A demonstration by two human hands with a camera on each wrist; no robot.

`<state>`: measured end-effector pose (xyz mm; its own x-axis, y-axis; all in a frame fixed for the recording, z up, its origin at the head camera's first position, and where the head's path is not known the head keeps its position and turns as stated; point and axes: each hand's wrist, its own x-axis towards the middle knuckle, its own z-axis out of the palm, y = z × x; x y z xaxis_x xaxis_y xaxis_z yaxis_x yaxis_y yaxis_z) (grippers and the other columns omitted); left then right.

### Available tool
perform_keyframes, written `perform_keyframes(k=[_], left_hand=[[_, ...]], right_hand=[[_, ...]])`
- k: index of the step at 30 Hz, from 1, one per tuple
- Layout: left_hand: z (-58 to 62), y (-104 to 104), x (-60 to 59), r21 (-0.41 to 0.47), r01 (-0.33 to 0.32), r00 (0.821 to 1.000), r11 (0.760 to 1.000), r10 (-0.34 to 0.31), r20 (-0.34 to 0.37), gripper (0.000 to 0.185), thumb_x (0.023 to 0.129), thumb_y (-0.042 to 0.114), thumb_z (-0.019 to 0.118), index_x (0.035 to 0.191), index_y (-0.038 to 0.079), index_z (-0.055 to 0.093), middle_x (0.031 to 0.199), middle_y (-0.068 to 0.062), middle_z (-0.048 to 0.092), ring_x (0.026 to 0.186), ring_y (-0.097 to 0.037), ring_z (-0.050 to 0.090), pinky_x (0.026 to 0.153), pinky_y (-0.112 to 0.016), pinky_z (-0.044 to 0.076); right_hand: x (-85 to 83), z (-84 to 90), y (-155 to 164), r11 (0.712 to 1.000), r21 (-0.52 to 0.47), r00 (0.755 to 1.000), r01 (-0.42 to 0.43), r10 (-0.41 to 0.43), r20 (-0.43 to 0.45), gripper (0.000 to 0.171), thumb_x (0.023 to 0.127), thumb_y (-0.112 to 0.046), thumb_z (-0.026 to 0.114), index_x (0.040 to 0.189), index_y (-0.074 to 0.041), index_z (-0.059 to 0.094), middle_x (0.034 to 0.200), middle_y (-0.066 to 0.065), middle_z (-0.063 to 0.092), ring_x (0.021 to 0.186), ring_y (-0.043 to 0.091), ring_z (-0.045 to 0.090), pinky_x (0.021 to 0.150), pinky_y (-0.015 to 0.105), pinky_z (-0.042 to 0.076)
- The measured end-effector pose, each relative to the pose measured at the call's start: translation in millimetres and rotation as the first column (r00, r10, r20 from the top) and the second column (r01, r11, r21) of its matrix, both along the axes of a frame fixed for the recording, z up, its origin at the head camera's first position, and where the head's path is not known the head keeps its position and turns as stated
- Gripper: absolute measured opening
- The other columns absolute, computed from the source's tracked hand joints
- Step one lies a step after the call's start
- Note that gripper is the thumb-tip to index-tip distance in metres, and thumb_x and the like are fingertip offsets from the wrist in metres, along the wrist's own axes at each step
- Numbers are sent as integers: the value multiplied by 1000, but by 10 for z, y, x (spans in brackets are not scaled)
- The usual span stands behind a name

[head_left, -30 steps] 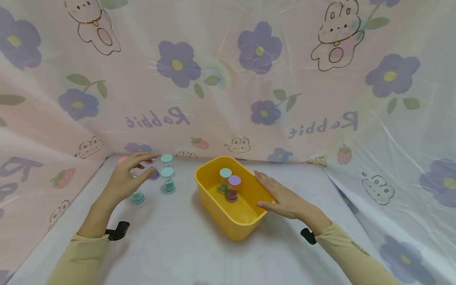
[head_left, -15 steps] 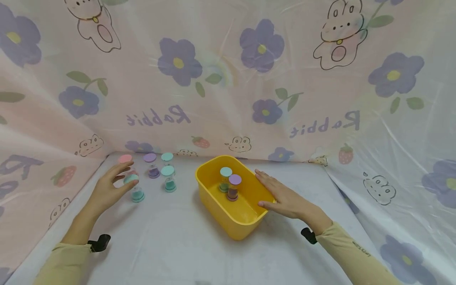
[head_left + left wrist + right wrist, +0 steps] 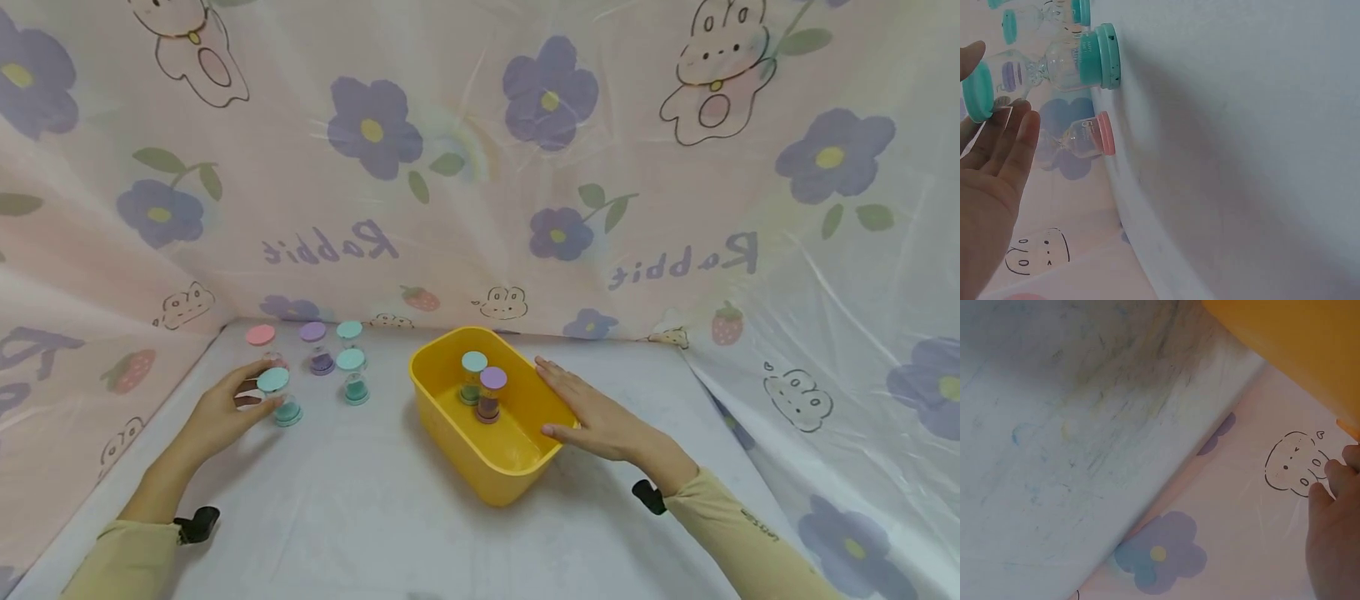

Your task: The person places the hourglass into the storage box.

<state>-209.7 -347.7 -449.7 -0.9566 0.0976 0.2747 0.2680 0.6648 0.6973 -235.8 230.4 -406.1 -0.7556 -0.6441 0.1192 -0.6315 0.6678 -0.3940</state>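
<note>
My left hand is at the nearest teal-capped hourglass, thumb on one side and fingers on the other, just below its top cap. That hourglass stands upright on the table in the left wrist view, its upper bulb between thumb and fingertips. My right hand rests with straight fingers along the right rim of a yellow bin. Inside the bin stand a teal-capped hourglass and a purple-capped hourglass. In the right wrist view, part of the right hand shows beside the bin.
Behind the left hand stand a pink-capped hourglass, a purple-capped one and two more teal-capped hourglasses, the nearer in front. The white table ends at a printed curtain behind and at both sides.
My left hand has moved left and down from above the hourglasses, and its thumb and fingers now come around the nearest teal one. The right hand stays on the bin.
</note>
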Motion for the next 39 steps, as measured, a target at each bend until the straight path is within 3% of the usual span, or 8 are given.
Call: perform_keyframes(k=[4, 7, 20, 28, 39], left_hand=[[5, 7, -14, 8, 2, 1000, 1000, -2, -24, 67, 99, 23, 75, 155, 1, 44, 137, -24, 57, 108, 11, 48, 87, -3, 48], [5, 15, -25, 14, 0, 999, 1000, 1, -38, 65, 99, 20, 75, 153, 1, 46, 135, -25, 58, 106, 18, 45, 86, -2, 48], [-47, 54, 0, 47, -35, 999, 998, 36, -32, 58, 99, 17, 74, 148, -2, 50, 132, -29, 60, 101, 23, 47, 83, -2, 49], [-36, 56, -3, 88, -20, 999, 996, 24, -43, 57, 99, 12, 73, 148, -5, 49, 134, -31, 57, 104, 23, 48, 85, -3, 50], [-32, 135, 12, 95, -25, 998, 995, 30, -52, 59, 97, 9, 75, 148, -5, 49, 138, -31, 55, 105, 21, 47, 86, -3, 49]], right_hand=[[2, 20, 12, 1000, -5, 1000, 0, 0, -10, 87, 101, -40, 67, 168, -15, 17, 175, 0, 13, 159, 32, 17, 126, 60, 18], [3, 37, 15, 1000, -8, 1000, 1, -1, -6, 87, 101, -40, 67, 168, -15, 17, 175, 0, 13, 159, 32, 16, 126, 60, 18], [17, 1, 12, 1000, -4, 1000, 0, 1, 5, 86, 102, -39, 66, 168, -16, 17, 175, 1, 13, 159, 34, 17, 126, 62, 19], [21, 38, -1, 1000, -12, 1000, -2, 2, -1, 86, 101, -38, 66, 168, -15, 17, 174, 0, 13, 159, 31, 16, 126, 60, 19], [13, 9, 0, 1000, -4, 1000, 6, -6, 9, 87, 101, -47, 64, 168, -18, 17, 175, -2, 12, 159, 31, 17, 126, 60, 19]])
